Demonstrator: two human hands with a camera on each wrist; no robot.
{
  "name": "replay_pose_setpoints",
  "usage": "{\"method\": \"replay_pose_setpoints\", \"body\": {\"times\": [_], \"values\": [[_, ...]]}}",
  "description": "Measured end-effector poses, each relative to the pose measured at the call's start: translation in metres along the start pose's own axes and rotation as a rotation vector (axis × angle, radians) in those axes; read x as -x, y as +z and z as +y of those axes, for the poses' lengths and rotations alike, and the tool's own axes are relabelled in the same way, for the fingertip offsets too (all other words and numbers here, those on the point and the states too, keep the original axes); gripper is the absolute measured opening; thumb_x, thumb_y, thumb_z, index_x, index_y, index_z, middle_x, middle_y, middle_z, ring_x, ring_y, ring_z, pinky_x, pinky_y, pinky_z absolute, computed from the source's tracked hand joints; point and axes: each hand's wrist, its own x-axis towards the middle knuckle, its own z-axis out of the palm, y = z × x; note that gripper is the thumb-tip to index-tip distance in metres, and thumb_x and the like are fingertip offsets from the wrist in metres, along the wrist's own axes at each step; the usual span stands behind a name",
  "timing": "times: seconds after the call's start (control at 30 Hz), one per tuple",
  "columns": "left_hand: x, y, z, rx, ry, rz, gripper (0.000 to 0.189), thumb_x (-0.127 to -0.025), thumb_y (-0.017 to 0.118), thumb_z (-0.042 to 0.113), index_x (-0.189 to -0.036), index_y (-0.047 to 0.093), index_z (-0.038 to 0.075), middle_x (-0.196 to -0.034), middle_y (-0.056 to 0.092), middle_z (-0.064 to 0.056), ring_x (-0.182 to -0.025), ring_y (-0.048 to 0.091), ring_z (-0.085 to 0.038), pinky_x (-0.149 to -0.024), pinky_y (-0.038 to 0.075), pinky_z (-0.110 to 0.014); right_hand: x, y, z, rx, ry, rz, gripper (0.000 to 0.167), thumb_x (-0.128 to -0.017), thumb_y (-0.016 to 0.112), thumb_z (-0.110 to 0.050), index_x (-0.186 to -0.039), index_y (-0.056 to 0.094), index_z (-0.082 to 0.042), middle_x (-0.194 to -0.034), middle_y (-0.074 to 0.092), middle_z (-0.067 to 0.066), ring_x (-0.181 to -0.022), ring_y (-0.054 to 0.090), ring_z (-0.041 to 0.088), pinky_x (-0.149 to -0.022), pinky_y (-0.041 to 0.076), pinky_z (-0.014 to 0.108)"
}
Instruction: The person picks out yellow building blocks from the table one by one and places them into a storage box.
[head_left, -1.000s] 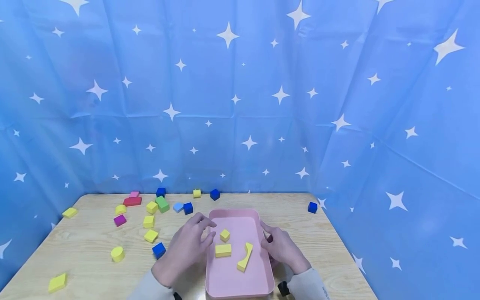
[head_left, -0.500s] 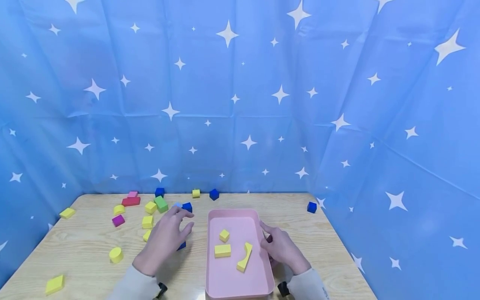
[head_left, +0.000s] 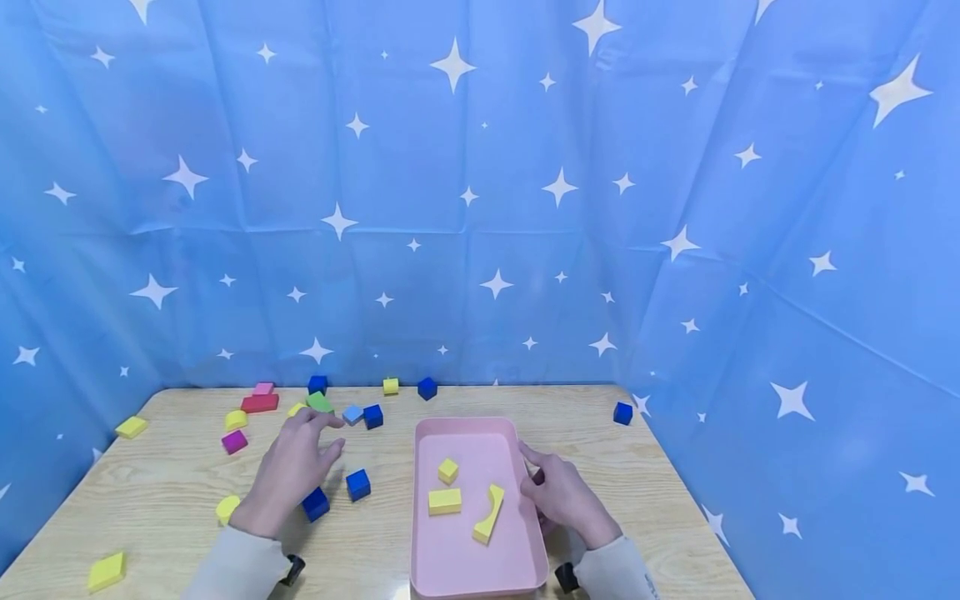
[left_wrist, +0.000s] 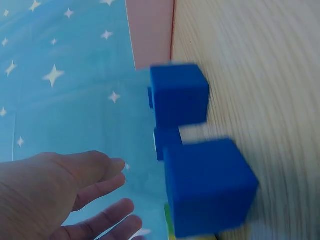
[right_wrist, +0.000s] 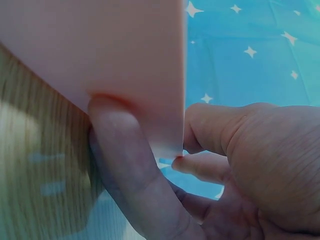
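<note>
My left hand point(head_left: 288, 467) hovers over the left part of the table with fingers spread and nothing held, partly covering yellow blocks. Two blue cubes lie just right of its wrist: the nearer blue cube point(head_left: 316, 504) and another blue cube point(head_left: 358, 485). In the left wrist view the hand point(left_wrist: 65, 195) is beside these cubes, apart from them. My right hand point(head_left: 566, 496) holds the right wall of a pink tray point(head_left: 480, 575), thumb at the rim and fingers point(right_wrist: 125, 155) against the outer side. Inside the tray lie a yellow cube point(head_left: 447, 471), a yellow rectangular block point(head_left: 445, 502) and a yellow arch block point(head_left: 489, 515).
Left on the wooden table point(head_left: 172, 475) lie a yellow cylinder point(head_left: 227, 509), a purple block point(head_left: 234, 442), a red block point(head_left: 259, 403), a green block point(head_left: 319, 402) and a light blue block point(head_left: 352, 415). Another blue cube point(head_left: 622, 413) sits far right. A starred blue curtain point(head_left: 480, 208) surrounds the table.
My left hand has moved left, away from the tray's left edge to above the yellow blocks, uncovering a second blue cube. The right hand and the tray stay in place.
</note>
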Motion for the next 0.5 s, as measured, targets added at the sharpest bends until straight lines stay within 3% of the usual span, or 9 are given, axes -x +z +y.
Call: {"method": "replay_pose_setpoints", "body": {"times": [0.3, 0.5], "values": [[-0.002, -0.006, -0.024, -0.017, -0.056, 0.009, 0.038, -0.105, 0.085, 0.012, -0.142, 0.079, 0.001, -0.145, 0.068, -0.036, -0.13, 0.068, -0.058, -0.101, 0.069, -0.069, 0.001, -0.001, 0.0, -0.004, -0.015, -0.001, 0.072, -0.112, 0.067, -0.008, -0.18, 0.044, -0.014, -0.094, 0.07, 0.012, -0.069, 0.073, 0.023, -0.054, 0.067, 0.039], [-0.002, -0.005, -0.032, -0.016, -0.093, -0.025, 0.041, -0.105, 0.085, 0.012, -0.143, 0.078, -0.001, -0.143, 0.068, -0.036, -0.126, 0.069, -0.055, -0.1, 0.07, -0.066, 0.001, 0.0, 0.0, 0.001, -0.017, 0.001, 0.073, -0.112, 0.066, -0.008, -0.18, 0.043, -0.014, -0.093, 0.07, 0.011, -0.069, 0.072, 0.023, -0.054, 0.067, 0.038]]}}
